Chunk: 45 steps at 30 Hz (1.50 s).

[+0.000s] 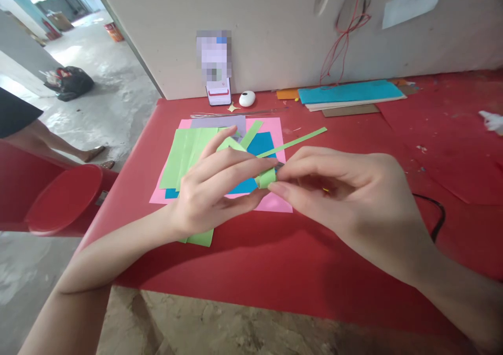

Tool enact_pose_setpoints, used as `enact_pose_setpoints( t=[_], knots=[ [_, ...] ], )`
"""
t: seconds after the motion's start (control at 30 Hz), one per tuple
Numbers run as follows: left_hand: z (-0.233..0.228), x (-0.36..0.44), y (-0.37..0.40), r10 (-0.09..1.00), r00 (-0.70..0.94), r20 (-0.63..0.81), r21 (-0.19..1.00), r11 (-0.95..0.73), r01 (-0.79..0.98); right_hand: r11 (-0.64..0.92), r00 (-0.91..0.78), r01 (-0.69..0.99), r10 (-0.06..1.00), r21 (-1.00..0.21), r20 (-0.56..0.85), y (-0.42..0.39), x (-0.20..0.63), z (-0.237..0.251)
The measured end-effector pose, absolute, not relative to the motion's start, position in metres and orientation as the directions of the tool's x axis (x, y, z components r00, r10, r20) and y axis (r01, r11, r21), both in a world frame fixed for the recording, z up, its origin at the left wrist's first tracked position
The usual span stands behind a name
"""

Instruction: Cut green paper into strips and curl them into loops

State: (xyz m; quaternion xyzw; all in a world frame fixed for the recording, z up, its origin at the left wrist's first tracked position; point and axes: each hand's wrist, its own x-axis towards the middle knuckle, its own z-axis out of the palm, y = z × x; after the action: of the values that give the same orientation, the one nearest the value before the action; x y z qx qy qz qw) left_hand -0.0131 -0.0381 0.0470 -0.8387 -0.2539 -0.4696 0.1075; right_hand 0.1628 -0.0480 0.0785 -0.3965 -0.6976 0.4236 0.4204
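My left hand (220,182) and my right hand (346,187) meet over the middle of the red table, fingertips almost touching. Between them is a light-green paper strip (268,178), curled into a small loop. Left index finger and thumb pinch it from one side, while my right thumb and fingers grip its other edge. A small dark object shows at my right fingertips, too hidden to name. Below lie green paper sheets (173,158), a blue sheet (261,144) and a pink sheet (271,203). A thin green strip (306,138) extends behind my fingers.
A phone (219,77) leans on the wall beside a white egg-shaped object (247,98). Thin wires (220,116) lie near the sheets. Blue card (349,92) is stacked along the back. At left stand a red plastic chair (65,200) and another person's legs (66,140).
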Motion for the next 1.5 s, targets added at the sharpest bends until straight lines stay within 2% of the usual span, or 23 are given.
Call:
enact_pose_setpoints(
  t=[0.17, 0.3, 0.5, 0.67, 0.77, 0.83, 0.97, 1.07, 1.2, 1.37, 1.5],
  knots=[
    [0.044, -0.015, -0.033, 0.311, 0.422, 0.851, 0.026, -0.829, 0.558, 0.072, -0.437, 0.001, 0.897, -0.997, 0.064, -0.044, 0.165, 0.072],
    [0.045, -0.017, -0.031, 0.324, 0.428, 0.844, 0.023, -0.818, 0.574, -0.060, -0.481, -0.102, 0.876, -0.993, -0.004, -0.039, 0.167, 0.068],
    [0.051, -0.022, -0.031, 0.328, 0.487, 0.809, -0.014, -0.818, 0.575, -0.204, -0.525, -0.074, 0.840, -0.976, -0.135, -0.034, 0.170, 0.070],
    [0.055, -0.023, -0.032, 0.315, 0.523, 0.792, -0.015, -0.846, 0.532, -0.345, -0.615, -0.055, 0.751, -0.937, -0.241, -0.030, 0.171, 0.074],
    [0.056, -0.022, -0.033, 0.315, 0.538, 0.782, -0.009, -0.857, 0.515, -0.368, -0.672, -0.014, 0.692, -0.930, -0.264, -0.027, 0.172, 0.074],
    [0.057, -0.021, -0.033, 0.324, 0.532, 0.782, 0.008, -0.860, 0.511, -0.349, -0.675, -0.016, 0.695, -0.937, -0.248, -0.025, 0.172, 0.072],
    [0.058, -0.020, -0.035, 0.385, 0.439, 0.812, 0.100, -0.833, 0.545, -0.206, -0.650, -0.096, 0.754, -0.974, -0.095, -0.027, 0.170, 0.065],
    [0.057, -0.020, -0.035, 0.396, 0.412, 0.821, 0.126, -0.828, 0.546, -0.111, -0.608, -0.140, 0.794, -0.984, -0.003, -0.030, 0.167, 0.060],
    [0.056, -0.020, -0.034, 0.393, 0.443, 0.806, 0.112, -0.836, 0.537, -0.199, -0.604, -0.154, 0.794, -0.968, -0.067, -0.029, 0.167, 0.061],
    [0.059, -0.021, -0.034, 0.376, 0.511, 0.773, 0.083, -0.858, 0.507, -0.411, -0.682, -0.087, 0.689, -0.908, -0.246, -0.025, 0.170, 0.067],
    [0.060, -0.020, -0.036, 0.439, 0.481, 0.758, 0.129, -0.825, 0.549, -0.394, -0.671, -0.115, 0.708, -0.912, -0.221, -0.027, 0.167, 0.065]
  ],
)
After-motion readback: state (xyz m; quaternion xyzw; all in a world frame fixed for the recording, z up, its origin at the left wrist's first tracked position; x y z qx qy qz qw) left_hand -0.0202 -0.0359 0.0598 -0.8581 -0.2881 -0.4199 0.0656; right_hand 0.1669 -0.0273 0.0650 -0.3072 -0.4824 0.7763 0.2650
